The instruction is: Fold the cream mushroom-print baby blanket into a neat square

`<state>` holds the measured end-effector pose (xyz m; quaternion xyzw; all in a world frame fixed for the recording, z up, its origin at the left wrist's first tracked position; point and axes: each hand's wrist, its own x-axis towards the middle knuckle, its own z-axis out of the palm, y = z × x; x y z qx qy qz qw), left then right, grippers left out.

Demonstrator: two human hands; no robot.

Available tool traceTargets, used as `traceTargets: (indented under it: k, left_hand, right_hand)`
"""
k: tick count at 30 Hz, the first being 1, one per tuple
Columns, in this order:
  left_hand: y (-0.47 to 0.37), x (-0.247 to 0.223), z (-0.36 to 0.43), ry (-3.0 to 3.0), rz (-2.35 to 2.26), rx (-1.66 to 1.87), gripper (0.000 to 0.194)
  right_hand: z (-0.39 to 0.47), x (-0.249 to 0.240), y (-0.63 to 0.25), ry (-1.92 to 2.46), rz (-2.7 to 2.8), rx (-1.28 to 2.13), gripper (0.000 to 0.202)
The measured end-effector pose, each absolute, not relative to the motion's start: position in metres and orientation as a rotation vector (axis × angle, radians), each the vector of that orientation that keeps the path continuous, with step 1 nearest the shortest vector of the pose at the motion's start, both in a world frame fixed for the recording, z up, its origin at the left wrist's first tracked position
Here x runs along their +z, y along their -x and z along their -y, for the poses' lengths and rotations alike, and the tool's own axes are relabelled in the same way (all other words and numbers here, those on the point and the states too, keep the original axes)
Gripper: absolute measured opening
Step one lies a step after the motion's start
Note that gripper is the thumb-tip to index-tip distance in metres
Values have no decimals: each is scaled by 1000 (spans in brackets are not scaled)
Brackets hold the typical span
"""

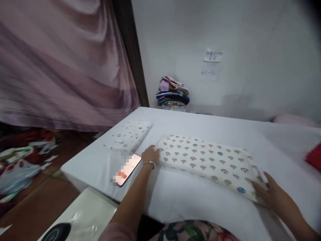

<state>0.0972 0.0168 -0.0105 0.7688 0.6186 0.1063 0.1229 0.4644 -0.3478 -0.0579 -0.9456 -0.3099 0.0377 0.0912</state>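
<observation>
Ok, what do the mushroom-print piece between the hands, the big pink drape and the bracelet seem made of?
Mushroom-print piece: matte fabric, likely cotton; its edges look soft and folded.
Pink drape: smooth cloth, perhaps velvet or satin, as its folds catch a soft sheen.
Bracelet: shiny, probably metal from its pale glint, though plastic is possible.

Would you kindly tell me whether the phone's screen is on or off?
On: the phone's screen glows pale pink, with orange patches showing.
</observation>
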Motion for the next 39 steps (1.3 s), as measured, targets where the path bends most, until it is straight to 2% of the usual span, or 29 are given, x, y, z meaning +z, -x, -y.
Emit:
traceTargets:
  k: [2,4,7,13,17,21,26,30,34,39]
  left_hand:
    - [-112,-1,-18,-2406,-1777,353,45]
    - [-131,4,-20,-2575,-1664,400,47]
    - [-158,0,-28,-2744,-1426,301,50]
    - [-174,-25,-55,-2637,-1434,-36,65]
    - [-171,-31,-58,-2658,-1444,-22,68]
    - [-170,-30,-60,-2655,-1429,47,63]
    - [-162,-20,-74,-2467,-1626,210,62]
    - [-158,-14,-82,-2348,-1720,35,66]
    - [-163,-10,-88,-2374,-1707,16,58]
    - [-194,24,-127,-2528,-1684,139,54]
  right_hand:
    - [331,-42,-461,2748,976,15,74]
    - [309,-28,-457,2657,1086,-184,69]
    - [273,-18,-454,2563,1329,-255,59]
    - [248,-37,-465,2759,1322,36,61]
    - [252,-45,-467,2768,1302,61,63]
    - [252,-46,-470,2701,1252,101,61]
    - [260,-45,-494,2459,888,69,59]
    - [264,-39,-517,2462,633,230,68]
    - [258,-32,-523,2471,588,302,81]
    - [251,-30,-494,1976,267,576,92]
